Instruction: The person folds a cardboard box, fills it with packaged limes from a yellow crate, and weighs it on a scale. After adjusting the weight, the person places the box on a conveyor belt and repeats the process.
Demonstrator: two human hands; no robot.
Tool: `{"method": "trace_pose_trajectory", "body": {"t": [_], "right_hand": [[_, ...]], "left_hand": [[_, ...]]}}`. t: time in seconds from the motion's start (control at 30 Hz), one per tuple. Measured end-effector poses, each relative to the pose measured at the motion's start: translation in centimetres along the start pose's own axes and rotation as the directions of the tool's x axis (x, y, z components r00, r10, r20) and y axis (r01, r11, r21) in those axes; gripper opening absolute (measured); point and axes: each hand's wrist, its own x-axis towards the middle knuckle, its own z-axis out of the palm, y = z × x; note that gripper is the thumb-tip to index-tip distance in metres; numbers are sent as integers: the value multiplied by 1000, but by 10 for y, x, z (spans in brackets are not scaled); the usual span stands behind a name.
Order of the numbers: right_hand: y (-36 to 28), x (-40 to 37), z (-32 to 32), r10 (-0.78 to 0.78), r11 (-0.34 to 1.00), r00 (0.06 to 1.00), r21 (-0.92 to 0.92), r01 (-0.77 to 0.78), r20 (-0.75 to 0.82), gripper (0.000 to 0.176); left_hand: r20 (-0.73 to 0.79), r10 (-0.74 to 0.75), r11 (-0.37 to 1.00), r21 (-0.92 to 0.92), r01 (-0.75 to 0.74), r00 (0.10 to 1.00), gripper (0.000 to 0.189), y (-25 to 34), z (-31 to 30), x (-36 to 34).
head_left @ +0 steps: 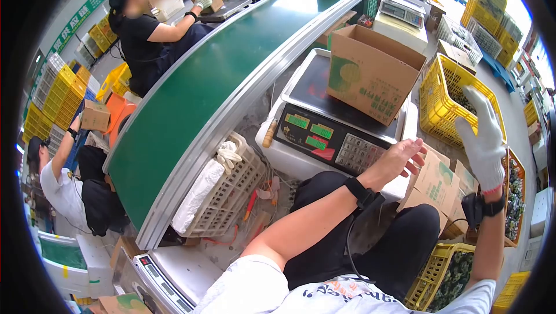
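Note:
An open cardboard box [370, 76] with green print rests tilted on the metal pan of a digital scale [310, 85]. My left hand [397, 162], bare and with a dark wrist strap, is over the lower right of the scale's keypad, its fingers apart and nothing in them. To the right, my right hand [482, 134] wears a white knit glove. It is raised with the fingers stretched, holding nothing, near a yellow crate [431, 107]. Cardboard boxes [433, 184] stand on the floor between my hands.
A green conveyor belt [214, 85] curves along the left of the scale. Beside it lies a white plastic crate [223, 195]. Two people sit beyond the belt, each with hands at a small box. More scales [401, 10] and an orange crate [514, 198] stand to the right.

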Motion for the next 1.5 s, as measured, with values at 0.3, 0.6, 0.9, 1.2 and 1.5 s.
{"method": "trace_pose_trajectory", "body": {"t": [0.3,0.6,0.9,1.2,1.5], "right_hand": [[164,-230,5,641,693,662,78,-717,389,41],[170,-299,20,739,549,503,30,-835,448,41],[162,-266,19,677,569,576,169,-805,458,38],[83,-107,26,375,680,805,454,-576,460,40],[62,10,116,418,160,775,802,-576,474,80]], "left_hand": [[62,-13,1000,9,13,998,56,-10,6,6],[56,-89,993,78,85,994,46,-5,8,7],[40,-77,994,78,74,996,46,9,4,1],[-424,465,864,410,-293,777,47,205,-158,-89],[-513,-19,810,495,313,858,71,166,-260,2]]}}
